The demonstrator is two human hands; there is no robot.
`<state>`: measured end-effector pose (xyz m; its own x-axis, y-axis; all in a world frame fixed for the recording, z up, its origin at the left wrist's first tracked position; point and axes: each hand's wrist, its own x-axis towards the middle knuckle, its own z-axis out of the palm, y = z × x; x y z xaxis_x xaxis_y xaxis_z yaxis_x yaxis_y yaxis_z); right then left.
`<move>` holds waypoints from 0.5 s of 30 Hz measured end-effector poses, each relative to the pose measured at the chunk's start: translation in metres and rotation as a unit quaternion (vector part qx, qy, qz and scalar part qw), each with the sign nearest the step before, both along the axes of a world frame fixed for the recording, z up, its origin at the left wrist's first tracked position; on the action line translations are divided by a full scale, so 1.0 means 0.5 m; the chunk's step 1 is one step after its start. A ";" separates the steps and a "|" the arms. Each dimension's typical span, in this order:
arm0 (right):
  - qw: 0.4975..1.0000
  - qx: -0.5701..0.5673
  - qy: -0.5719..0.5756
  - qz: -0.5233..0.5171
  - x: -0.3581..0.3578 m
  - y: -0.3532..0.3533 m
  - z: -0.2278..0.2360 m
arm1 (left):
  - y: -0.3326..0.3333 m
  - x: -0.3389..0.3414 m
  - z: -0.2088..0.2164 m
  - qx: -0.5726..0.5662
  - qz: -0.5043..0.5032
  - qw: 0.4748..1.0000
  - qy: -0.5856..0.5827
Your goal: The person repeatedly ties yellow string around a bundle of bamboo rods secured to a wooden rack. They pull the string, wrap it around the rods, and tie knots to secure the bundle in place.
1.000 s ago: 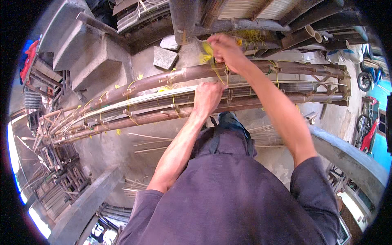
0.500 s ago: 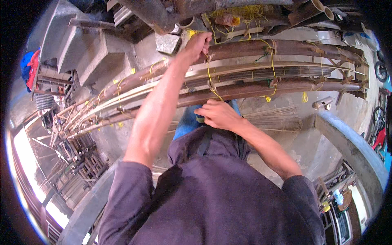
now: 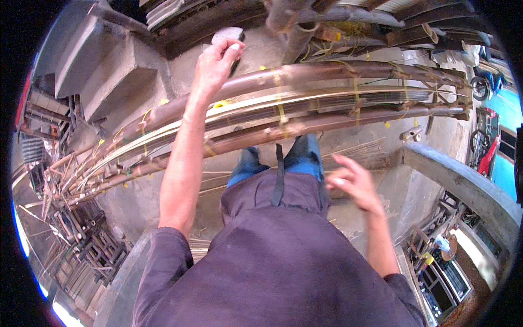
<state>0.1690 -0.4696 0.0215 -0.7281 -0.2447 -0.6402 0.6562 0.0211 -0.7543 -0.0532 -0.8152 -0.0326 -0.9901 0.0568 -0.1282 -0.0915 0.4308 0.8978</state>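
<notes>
Two long brown bamboo poles lie across in front of me, the far pole (image 3: pixel 245 86) and the near pole (image 3: pixel 321 121). Between them run pale thin strips (image 3: pixel 245 103) and dark strips. Yellow cord (image 3: pixel 279 98) binds the poles at several spots. Beyond the far pole my left hand (image 3: pixel 215 66) is raised with its fingers curled in; what they hold, if anything, does not show. A pale block (image 3: pixel 227 36) lies just past it. My right hand (image 3: pixel 351 182), slightly blurred, hovers right of my lap with fingers apart and nothing in them.
Concrete steps (image 3: pixel 128 76) rise at the far left. Thick bamboo tubes (image 3: pixel 348 19) are stacked at the back. A low wall (image 3: pixel 457 177) runs along the right, with a motorbike (image 3: pixel 489 150) beyond it. Wooden pieces (image 3: pixel 90 240) crowd the lower left.
My left hand has left the far pole by the cord and moved leftward, past the pole. My right hand has swung right, away from the near pole and my lap. The view has shifted.
</notes>
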 end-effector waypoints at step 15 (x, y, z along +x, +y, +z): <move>0.721 0.192 0.432 0.506 -0.471 -0.410 0.149 | 0.104 0.227 -0.076 -0.251 -0.034 0.958 0.137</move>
<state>-0.0666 -0.6747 0.0962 -0.4688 -0.8564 -0.2165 -0.5543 0.4760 -0.6828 0.0601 -0.7629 -0.0704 -0.9865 0.1226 0.1082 0.1624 0.8109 0.5621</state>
